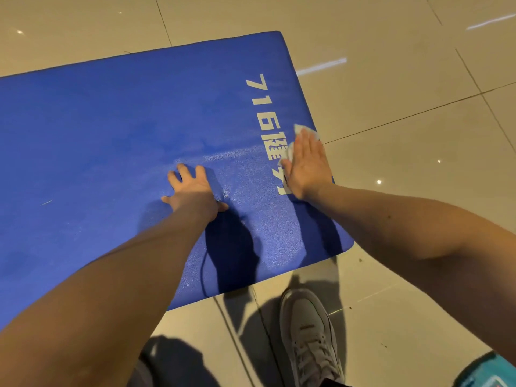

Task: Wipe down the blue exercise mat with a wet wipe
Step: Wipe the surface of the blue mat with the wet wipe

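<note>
The blue exercise mat (111, 129) lies flat on the tiled floor, with white printed characters near its right end. My right hand (307, 163) presses flat on a white wet wipe (300, 134) at the mat's right edge, over the lettering; the wipe shows past my fingertips and thumb side. My left hand (192, 191) rests on the mat with fingers spread, palm down, holding nothing, a little left of the right hand. A lighter streak runs across the mat between the two hands.
Glossy beige floor tiles (405, 93) surround the mat. My white sneaker (310, 331) stands on the floor just below the mat's near edge. A teal object (485, 372) shows at the bottom right corner. A thin dark cord (205, 269) lies on the mat's near part.
</note>
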`<state>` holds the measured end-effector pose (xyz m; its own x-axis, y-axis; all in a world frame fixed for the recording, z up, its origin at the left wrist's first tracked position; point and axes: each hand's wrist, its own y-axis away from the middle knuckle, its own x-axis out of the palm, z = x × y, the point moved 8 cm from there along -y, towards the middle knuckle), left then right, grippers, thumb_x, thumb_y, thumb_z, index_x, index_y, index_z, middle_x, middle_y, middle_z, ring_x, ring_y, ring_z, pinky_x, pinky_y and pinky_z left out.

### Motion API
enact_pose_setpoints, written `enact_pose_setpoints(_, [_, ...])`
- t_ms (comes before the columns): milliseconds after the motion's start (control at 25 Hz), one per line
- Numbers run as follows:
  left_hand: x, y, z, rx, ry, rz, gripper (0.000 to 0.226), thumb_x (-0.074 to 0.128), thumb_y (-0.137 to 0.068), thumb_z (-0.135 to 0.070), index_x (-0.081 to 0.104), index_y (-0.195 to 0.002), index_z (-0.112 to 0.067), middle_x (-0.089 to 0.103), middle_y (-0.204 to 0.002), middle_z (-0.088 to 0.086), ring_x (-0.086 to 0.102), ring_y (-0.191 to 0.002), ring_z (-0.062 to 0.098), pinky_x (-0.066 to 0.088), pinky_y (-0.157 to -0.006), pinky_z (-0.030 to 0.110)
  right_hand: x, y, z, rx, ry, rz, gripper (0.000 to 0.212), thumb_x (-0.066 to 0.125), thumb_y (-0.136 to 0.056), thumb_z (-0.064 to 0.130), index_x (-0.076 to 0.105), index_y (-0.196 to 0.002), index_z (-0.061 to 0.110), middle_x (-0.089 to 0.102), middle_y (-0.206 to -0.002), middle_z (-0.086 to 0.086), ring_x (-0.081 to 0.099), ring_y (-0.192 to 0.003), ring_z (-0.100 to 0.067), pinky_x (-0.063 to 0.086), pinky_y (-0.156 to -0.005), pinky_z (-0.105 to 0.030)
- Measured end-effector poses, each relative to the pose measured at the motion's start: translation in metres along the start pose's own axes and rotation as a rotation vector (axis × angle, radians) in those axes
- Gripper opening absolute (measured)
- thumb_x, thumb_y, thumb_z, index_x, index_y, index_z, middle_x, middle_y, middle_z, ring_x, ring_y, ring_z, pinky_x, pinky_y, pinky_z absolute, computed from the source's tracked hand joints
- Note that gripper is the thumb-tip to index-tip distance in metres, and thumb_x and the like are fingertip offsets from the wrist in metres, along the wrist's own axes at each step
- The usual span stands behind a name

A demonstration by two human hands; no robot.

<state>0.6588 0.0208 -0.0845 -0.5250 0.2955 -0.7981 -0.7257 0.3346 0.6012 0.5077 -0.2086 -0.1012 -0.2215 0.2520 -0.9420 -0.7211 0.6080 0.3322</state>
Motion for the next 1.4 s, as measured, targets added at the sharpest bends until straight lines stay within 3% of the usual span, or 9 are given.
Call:
enact_pose_setpoints(200, [-0.002,0.0,-0.002,0.019,-0.004,0.019,0.112,0.085,-0.064,-0.065,0.02,-0.147,-0.027,0.007,-0.155,0.007,0.009,-0.145,0.035,0.043,-0.101,0.064,-0.004,-0.002,0.02,0.133,-0.076,-0.04,0.07,0.018,-0.106,0.042,-0.002,-0.156,-0.003,-0.007,-0.164,-0.02,-0.01,-0.152,-0.035,-0.002,-0.124,-0.047])
enact_pose_setpoints(400, [-0.02,-0.007,-0.002,0.033,0.009,-0.054,0.089,0.07,-0.075,-0.073,0.035,-0.137,-0.019,0.028,-0.14,0.008,0.028,-0.132,0.032,0.051,-0.085,0.048,0.008,0.016,0.086,-0.311,-0.056,-0.022,0.063,0.019,-0.106,0.035,0.01,-0.157,0.001,0.002,-0.165,-0.018,-0.005,-0.153,-0.036,0.003,-0.123,-0.051])
enact_pose_setpoints(480, [-0.038,-0.017,-0.003,0.041,-0.013,-0.124,0.09,0.069,-0.079,-0.069,0.035,-0.142,-0.014,0.027,-0.144,0.008,0.027,-0.135,0.032,0.048,-0.09,0.048,0.011,0.017,0.089,-0.386,-0.002,-0.019,0.063,0.015,-0.103,0.039,0.014,-0.159,0.01,0.005,-0.166,-0.012,-0.004,-0.152,-0.04,0.005,-0.122,-0.056])
enact_pose_setpoints(600, [-0.049,-0.037,-0.007,0.085,-0.083,-0.088,0.114,0.079,-0.073,-0.064,0.014,-0.156,-0.02,-0.002,-0.164,0.006,0.0,-0.152,0.034,0.028,-0.112,0.067,0.004,0.0,0.06,-0.275,-0.007,-0.027,0.062,0.016,-0.104,0.039,0.007,-0.16,0.014,0.001,-0.167,-0.01,-0.006,-0.152,-0.039,0.004,-0.122,-0.056])
enact_pose_setpoints(720, [-0.043,-0.048,-0.008,0.102,-0.047,0.01,0.129,0.082,-0.071,-0.063,-0.005,-0.16,-0.03,-0.017,-0.166,0.001,-0.015,-0.153,0.033,0.025,-0.11,0.073,-0.009,-0.024,0.018,-0.036,-0.074,-0.062,0.063,0.017,-0.105,0.034,-0.002,-0.158,0.006,-0.005,-0.166,-0.012,-0.01,-0.153,-0.03,0.001,-0.124,-0.048])
enact_pose_setpoints(880, [-0.041,-0.052,-0.006,0.09,-0.052,0.042,0.133,0.081,-0.069,-0.067,-0.011,-0.159,-0.034,-0.019,-0.166,-0.002,-0.015,-0.153,0.032,0.03,-0.109,0.071,-0.017,-0.038,0.011,0.192,-0.137,-0.062,0.062,0.016,-0.107,0.034,0.002,-0.157,-0.001,-0.003,-0.165,-0.018,-0.008,-0.153,-0.033,-0.003,-0.125,-0.043])
enact_pose_setpoints(1160, [-0.041,-0.058,-0.009,0.059,-0.076,0.071,0.14,0.085,-0.062,-0.067,-0.011,-0.158,-0.035,-0.017,-0.164,-0.002,-0.014,-0.152,0.035,0.032,-0.107,0.073,-0.001,-0.011,0.094,-0.466,-0.091,-0.072,0.062,0.015,-0.103,0.031,0.02,-0.155,-0.003,0.015,-0.163,-0.02,0.007,-0.152,-0.036,0.007,-0.125,-0.046])
enact_pose_setpoints(1280, [-0.044,-0.058,-0.012,0.064,-0.085,0.099,0.138,0.087,-0.062,-0.064,-0.007,-0.159,-0.032,-0.015,-0.165,0.002,-0.011,-0.152,0.036,0.031,-0.108,0.072,-0.014,-0.031,0.06,-0.352,-0.045,-0.091,0.061,0.019,-0.102,0.031,0.022,-0.154,0.0,0.021,-0.162,-0.019,0.013,-0.152,-0.034,0.009,-0.125,-0.045])
enact_pose_setpoints(1400, [-0.061,-0.061,-0.018,0.058,-0.055,0.073,0.125,0.086,-0.062,-0.065,0.015,-0.156,-0.023,-0.001,-0.163,0.004,-0.001,-0.152,0.034,0.032,-0.108,0.069,-0.036,-0.056,0.005,-0.101,0.02,-0.121,0.059,0.023,-0.103,0.029,0.022,-0.154,0.0,0.023,-0.16,-0.019,0.016,-0.149,-0.037,0.012,-0.123,-0.048])
